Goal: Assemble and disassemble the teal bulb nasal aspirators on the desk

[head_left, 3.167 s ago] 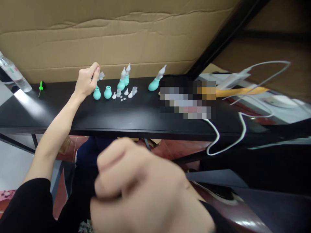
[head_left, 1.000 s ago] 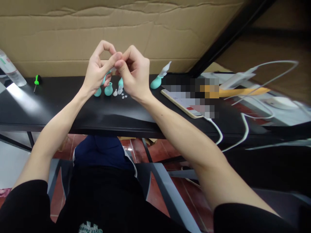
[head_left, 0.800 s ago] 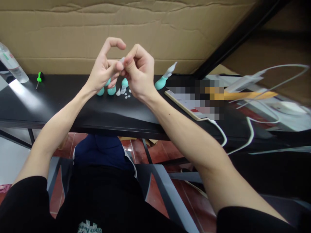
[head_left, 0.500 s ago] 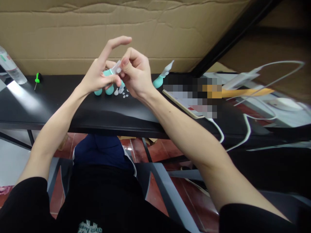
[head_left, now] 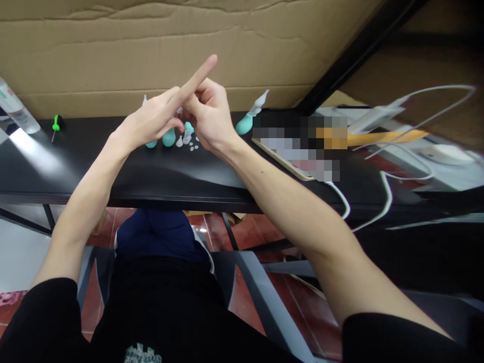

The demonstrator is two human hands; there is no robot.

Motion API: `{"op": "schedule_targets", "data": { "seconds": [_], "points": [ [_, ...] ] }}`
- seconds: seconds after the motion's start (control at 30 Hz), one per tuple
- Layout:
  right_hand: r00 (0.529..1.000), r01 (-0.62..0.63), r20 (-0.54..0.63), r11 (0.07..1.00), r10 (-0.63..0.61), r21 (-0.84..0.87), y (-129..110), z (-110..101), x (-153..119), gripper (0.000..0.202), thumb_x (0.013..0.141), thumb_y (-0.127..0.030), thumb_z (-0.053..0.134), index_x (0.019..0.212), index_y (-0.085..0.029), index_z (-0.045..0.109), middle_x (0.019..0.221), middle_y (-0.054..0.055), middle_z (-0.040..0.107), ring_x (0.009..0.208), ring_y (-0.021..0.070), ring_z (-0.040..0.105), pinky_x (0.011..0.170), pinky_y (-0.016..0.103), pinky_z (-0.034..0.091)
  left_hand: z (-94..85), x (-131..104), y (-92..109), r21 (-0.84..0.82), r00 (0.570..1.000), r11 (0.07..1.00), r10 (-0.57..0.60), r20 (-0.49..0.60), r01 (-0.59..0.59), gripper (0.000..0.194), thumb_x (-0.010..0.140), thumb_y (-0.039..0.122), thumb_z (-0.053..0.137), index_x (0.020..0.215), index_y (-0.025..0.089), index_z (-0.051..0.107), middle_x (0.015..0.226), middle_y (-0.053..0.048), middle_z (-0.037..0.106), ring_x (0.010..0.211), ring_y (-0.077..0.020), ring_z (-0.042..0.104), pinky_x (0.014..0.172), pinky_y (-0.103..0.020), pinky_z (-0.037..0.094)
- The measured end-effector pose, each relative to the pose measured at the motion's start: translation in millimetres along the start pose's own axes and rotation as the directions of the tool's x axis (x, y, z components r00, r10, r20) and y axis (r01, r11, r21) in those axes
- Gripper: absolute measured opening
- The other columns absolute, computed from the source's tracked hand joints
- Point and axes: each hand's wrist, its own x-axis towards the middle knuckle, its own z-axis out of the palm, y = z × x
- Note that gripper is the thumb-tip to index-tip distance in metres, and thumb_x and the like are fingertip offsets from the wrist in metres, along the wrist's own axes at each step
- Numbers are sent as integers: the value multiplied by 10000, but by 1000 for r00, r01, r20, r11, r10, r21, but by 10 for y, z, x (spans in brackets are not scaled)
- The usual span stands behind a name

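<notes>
My left hand point(head_left: 157, 115) is raised over the black table, its index finger stretched out to the upper right. Its other fingers curl round something mostly hidden behind them. Touching it, my right hand point(head_left: 209, 113) has thumb and index finger pinched together at a small whitish piece I cannot make out well. Beneath the hands stand a teal bulb point(head_left: 169, 138), a second teal piece with a clear part point(head_left: 188, 132) and several small white bits point(head_left: 192, 146). A teal bulb with a clear pointed tip point(head_left: 245, 124) stands right of my right hand.
A phone point(head_left: 287, 160) with a white cable lies on the black table point(head_left: 132, 174) at the right. A green-handled screwdriver point(head_left: 56, 123) and a clear bottle point(head_left: 18, 108) are at the left. Cardboard point(head_left: 113, 55) rises behind. White and orange items lie far right.
My left hand has turned so that its back and outstretched index finger cover the teal and clear piece seen in it before. My right hand stays pinched beside it.
</notes>
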Motion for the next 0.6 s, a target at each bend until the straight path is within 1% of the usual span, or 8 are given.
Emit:
{"op": "schedule_targets", "data": {
  "seconds": [0.07, 0.13, 0.23, 0.3, 0.33, 0.4, 0.47, 0.6],
  "points": [
    [999, -49, 7, 999, 49, 8, -32, 8, -16, 859, 768, -1102, 877, 807, -328, 508, 790, 7, 598, 764, 244, 530, 751, 467, 593, -10, -1, 7, 55, 998, 998, 16, 56, -19, 893, 971, 378, 734, 1837, 215, 592, 1404, -118, 817, 1277, -332, 839, 1185, -458, 631],
    [995, -102, 8, 995, 102, -8, -91, 7, -34, 855, 769, -1097, 865, 812, -339, 472, 776, 17, 596, 831, 286, 577, 781, 488, 619, -7, -6, 81, 43, 999, 999, -20, 45, 18, 882, 1000, 403, 714, 1853, 239, 560, 1406, -98, 811, 1307, -328, 832, 1204, -462, 615],
    [991, -129, -34, 991, 127, -43, -190, -5, -49, 809, 787, -1080, 822, 797, -364, 445, 806, 43, 621, 885, 339, 610, 832, 553, 651, 40, -5, 234, -58, 986, 988, -144, -80, 140, 909, 1048, 423, 738, 1906, 282, 475, 1171, -27, 814, 1191, -298, 856, 1165, -420, 630],
    [992, -115, -47, 992, 113, -45, -233, -14, -49, 747, 809, -1022, 832, 778, -376, 457, 849, 58, 630, 843, 340, 576, 850, 587, 646, 77, 4, 294, -134, 968, 973, -208, -143, 189, 939, 1054, 422, 786, 1919, 267, 456, 1035, -8, 784, 1144, -299, 860, 1138, -386, 639],
    [993, -111, -45, 993, 109, -36, -241, -17, -46, 734, 814, -999, 841, 770, -376, 456, 849, 57, 617, 813, 330, 549, 844, 591, 638, 87, 10, 303, -154, 964, 968, -221, -147, 198, 953, 1053, 412, 805, 1924, 260, 450, 1011, -5, 775, 1144, -303, 860, 1139, -378, 638],
    [993, -110, -37, 994, 110, 5, -232, -19, -39, 761, 794, -986, 869, 764, -365, 430, 802, 35, 560, 749, 295, 479, 796, 566, 614, 80, 15, 286, -159, 969, 966, -221, -114, 202, 974, 1046, 373, 825, 1932, 257, 439, 1031, -8, 785, 1178, -309, 857, 1170, -380, 627],
    [993, -119, -21, 992, 120, 42, -206, -15, -32, 820, 766, -1004, 888, 780, -348, 395, 762, 8, 525, 723, 262, 443, 762, 523, 594, 44, 7, 250, -149, 976, 968, -211, -46, 202, 992, 1032, 323, 830, 1937, 239, 435, 1084, -21, 807, 1219, -316, 849, 1212, -390, 611],
    [993, -115, 34, 992, 113, 51, -173, 16, -36, 876, 747, -1025, 907, 810, -329, 379, 770, -10, 558, 738, 233, 493, 766, 465, 576, -36, -19, 221, -175, 981, 965, -191, 32, 194, 1010, 979, 244, 839, 1916, 183, 469, 1183, -53, 826, 1277, -324, 830, 1290, -420, 578]
  ]
}}
